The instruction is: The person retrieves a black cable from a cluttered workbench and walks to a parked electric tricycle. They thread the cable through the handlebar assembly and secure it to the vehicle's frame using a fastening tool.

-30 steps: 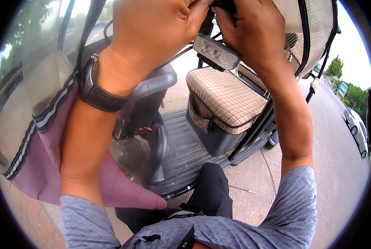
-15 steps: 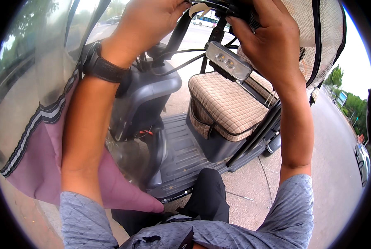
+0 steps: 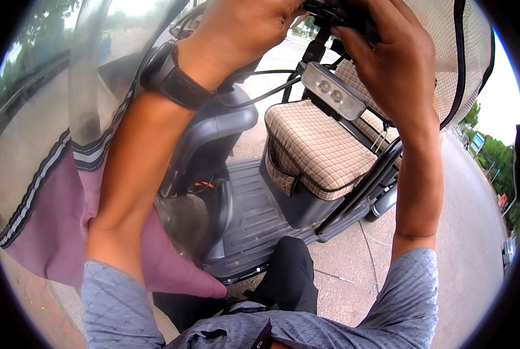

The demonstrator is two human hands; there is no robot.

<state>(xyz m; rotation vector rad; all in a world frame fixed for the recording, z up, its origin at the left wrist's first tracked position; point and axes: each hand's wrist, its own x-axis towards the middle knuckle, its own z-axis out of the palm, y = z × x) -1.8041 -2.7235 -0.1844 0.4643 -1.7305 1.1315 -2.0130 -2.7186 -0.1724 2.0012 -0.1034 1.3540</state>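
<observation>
Both arms reach up to the top edge of the view, at the frame of a small open vehicle. My left hand (image 3: 248,23), with a black wristband on its wrist, has its fingers bent closed against a black fitting (image 3: 328,10). On the fitting's other side is my right hand (image 3: 396,64), its thumb pressed to the black part and its fingers curled up behind. The fingertips of both hands are partly cut off or hidden. Just below hangs a rectangular lamp (image 3: 353,107) with two round lenses, fixed to a black bar.
A checked padded seat (image 3: 324,142) stands on the ribbed grey floor (image 3: 251,203). To its left is a grey front column (image 3: 219,125). A clear and mauve cover (image 3: 39,232) drapes at left. Mesh (image 3: 446,58) hangs at upper right. A road (image 3: 475,198) runs beyond.
My left hand has moved right, closer to the black fitting, covering most of a pale strip seen there before. My right hand and the lamp have shifted slightly right and down.
</observation>
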